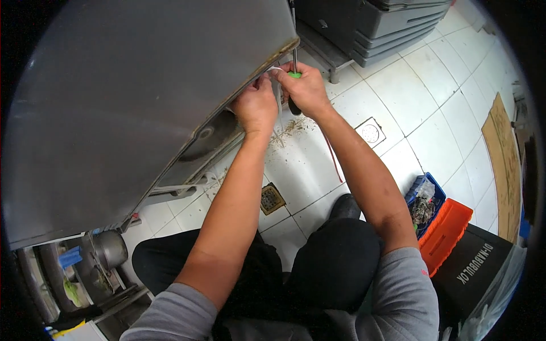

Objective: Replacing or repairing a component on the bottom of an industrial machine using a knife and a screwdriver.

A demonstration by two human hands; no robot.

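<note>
My right hand [310, 91] is closed round a screwdriver [294, 107] with a black and green handle, its thin metal shaft pointing up past the panel corner. The thumb and forefinger of that hand also reach to a thin white strip or wire [274, 68] at the panel's edge. Close beside it, my left hand [256, 108] has its fingers bent together against the underside edge of a large grey metal panel [153, 102]. What those fingertips grip is hidden by the hand and the edge. A thin red wire [333, 156] hangs below my right wrist.
Grey stacked bins [398, 34] stand on a low metal rack at upper right. Debris and two floor drains [273, 198] mark the white tiles. A blue toolbox tray [424, 204], orange lid [446, 236] and dark box lie right; shelves with a pot [111, 248] lower left.
</note>
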